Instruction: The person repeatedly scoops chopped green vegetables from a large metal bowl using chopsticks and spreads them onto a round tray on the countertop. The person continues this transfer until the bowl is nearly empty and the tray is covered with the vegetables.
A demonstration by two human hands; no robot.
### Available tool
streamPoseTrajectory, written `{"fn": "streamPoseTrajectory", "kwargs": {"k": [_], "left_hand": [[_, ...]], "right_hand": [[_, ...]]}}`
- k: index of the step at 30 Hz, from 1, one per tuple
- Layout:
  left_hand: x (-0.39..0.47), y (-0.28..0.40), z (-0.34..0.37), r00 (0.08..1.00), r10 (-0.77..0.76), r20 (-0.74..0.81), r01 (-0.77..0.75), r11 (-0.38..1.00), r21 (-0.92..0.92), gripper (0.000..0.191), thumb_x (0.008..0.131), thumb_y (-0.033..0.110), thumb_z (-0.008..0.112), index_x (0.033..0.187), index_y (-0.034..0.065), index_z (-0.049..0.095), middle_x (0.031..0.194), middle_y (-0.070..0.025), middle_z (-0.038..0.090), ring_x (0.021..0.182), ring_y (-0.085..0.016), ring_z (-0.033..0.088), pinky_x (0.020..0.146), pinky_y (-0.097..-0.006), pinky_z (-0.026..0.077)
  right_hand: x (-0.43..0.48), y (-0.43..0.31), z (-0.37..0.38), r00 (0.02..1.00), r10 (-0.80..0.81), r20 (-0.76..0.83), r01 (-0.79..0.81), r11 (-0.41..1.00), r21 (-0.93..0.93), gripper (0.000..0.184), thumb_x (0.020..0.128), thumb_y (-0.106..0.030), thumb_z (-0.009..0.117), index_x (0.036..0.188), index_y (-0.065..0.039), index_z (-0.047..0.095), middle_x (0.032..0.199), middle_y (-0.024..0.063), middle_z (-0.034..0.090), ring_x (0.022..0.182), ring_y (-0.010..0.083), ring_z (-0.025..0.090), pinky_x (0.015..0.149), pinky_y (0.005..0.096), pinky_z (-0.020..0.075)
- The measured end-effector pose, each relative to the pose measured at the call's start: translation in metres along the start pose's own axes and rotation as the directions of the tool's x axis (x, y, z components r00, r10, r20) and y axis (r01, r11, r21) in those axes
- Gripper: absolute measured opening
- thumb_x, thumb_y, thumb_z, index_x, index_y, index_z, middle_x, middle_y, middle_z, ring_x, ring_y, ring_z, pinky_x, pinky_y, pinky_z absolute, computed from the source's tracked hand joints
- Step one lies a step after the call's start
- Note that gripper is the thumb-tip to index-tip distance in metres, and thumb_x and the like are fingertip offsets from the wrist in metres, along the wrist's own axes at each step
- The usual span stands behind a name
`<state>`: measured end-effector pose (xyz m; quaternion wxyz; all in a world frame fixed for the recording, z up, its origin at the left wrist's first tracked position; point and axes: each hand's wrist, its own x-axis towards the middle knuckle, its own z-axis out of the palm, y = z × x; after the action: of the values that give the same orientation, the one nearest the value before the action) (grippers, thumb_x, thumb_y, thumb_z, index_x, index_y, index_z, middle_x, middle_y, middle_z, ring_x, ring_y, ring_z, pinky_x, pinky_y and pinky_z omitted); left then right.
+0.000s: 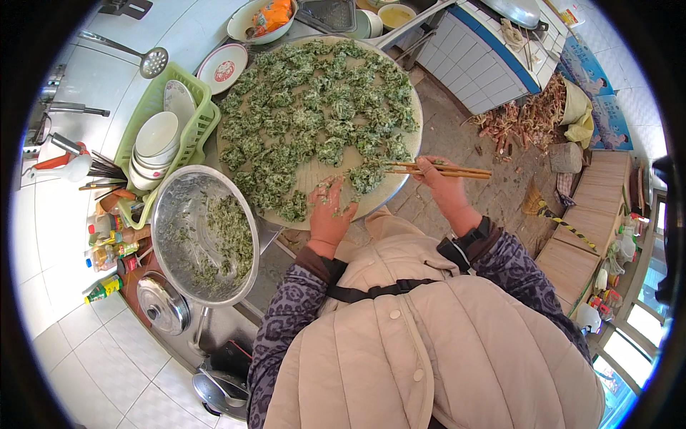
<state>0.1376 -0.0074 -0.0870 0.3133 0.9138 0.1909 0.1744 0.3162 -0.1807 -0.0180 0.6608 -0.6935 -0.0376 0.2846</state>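
Note:
Clumps of flour-coated chopped greens (308,118) cover much of a large round tray (316,177). In my right hand (442,185) is a pair of wooden chopsticks (461,171), their tips touching a clump (367,176) near the tray's front right edge. My left hand (328,212) hovers over or rests on the bare front part of the tray, left of that clump. Its fingers are apart and bits of flour and greens cling to them. To the left of this hand a steel basin (182,230) holds loose floured greens (230,241).
A green plastic dish rack (206,120) with white bowls (158,134) stands left of the tray. Behind are a plate (222,69) and an enamel basin (262,35). A pot lid (161,303) lies front left. Firewood scraps (528,118) and a broom (536,201) are on the right.

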Motion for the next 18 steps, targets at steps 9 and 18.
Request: {"fn": "streamPoseTrajectory", "kwargs": {"k": [9, 18], "left_hand": [[0.011, 0.011, 0.027, 0.951, -0.281, 0.129, 0.279, 0.96, 0.033, 0.073, 0.067, 0.033, 0.073, 0.129, 0.0086, 0.045, 0.119, -0.0197, 0.05, 0.116, -0.036, 0.042, 0.099, -0.0451, 0.032], [0.027, 0.015, 0.049, 0.946, -0.299, 0.128, 0.282, 0.95, 0.134, 0.074, 0.065, 0.028, 0.074, 0.13, 0.0098, 0.043, 0.111, -0.0189, 0.057, 0.108, -0.038, 0.05, 0.093, -0.0447, 0.04]], "right_hand": [[0.002, -0.017, -0.016, 0.989, -0.145, 0.017, 0.145, 0.987, -0.061, 0.029, 0.089, -0.02, 0.063, 0.098, 0.006, 0.059, 0.088, 0.0117, 0.066, 0.077, 0.0139, 0.062, 0.069, 0.0255, 0.0519], [0.012, 0.001, -0.023, 0.983, -0.148, 0.106, 0.163, 0.974, -0.159, 0.027, 0.089, -0.021, 0.063, 0.097, 0.005, 0.059, 0.087, 0.0091, 0.065, 0.078, 0.0131, 0.062, 0.071, 0.0253, 0.052]]}}
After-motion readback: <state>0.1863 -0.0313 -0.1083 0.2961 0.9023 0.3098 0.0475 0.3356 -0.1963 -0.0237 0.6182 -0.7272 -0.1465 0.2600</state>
